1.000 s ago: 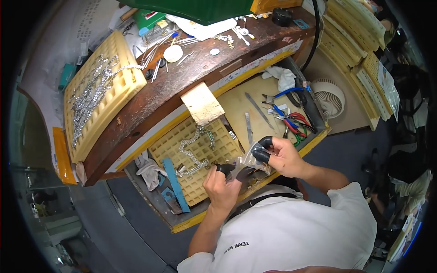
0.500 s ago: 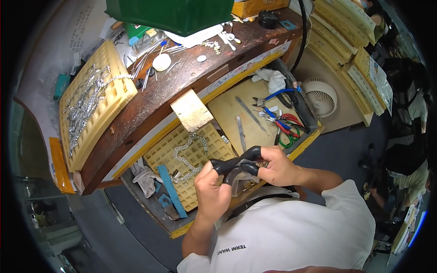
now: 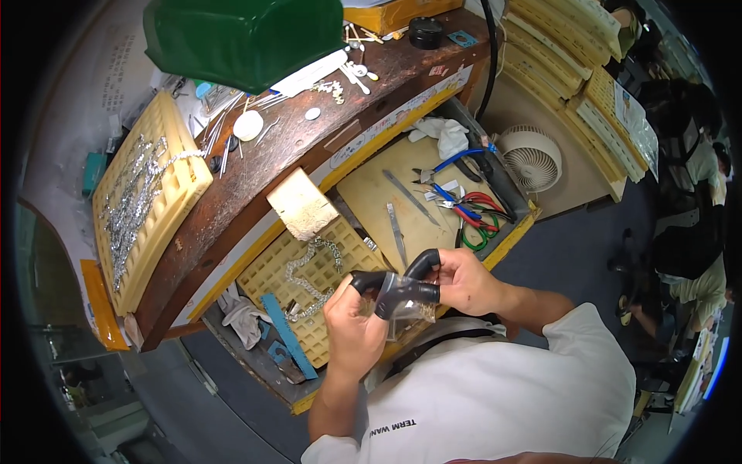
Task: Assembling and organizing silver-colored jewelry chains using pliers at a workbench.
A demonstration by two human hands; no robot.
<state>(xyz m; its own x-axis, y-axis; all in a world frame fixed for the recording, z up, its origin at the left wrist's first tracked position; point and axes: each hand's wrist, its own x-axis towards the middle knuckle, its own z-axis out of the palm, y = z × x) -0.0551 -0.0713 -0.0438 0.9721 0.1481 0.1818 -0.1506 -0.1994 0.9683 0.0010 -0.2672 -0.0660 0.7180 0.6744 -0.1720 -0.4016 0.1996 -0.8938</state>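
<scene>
Both my left hand [image 3: 355, 321] and right hand [image 3: 465, 284] pinch the small clear bag [image 3: 404, 311] above the drawer's near edge [image 3: 506, 240]; I should grip lightly, keeping its brownish contents [image 3: 424, 312] low.

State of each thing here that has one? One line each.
Left hand: pinching the clear bag
Right hand: pinching the clear bag
Clear bag: between both hands; open or sealed unclear
Drawer: pulled open
Silver chain: lying curved on tray
Pliers: bunched in drawer
White cloth near pliers: crumpled
Fan: running or not, can't tell
</scene>
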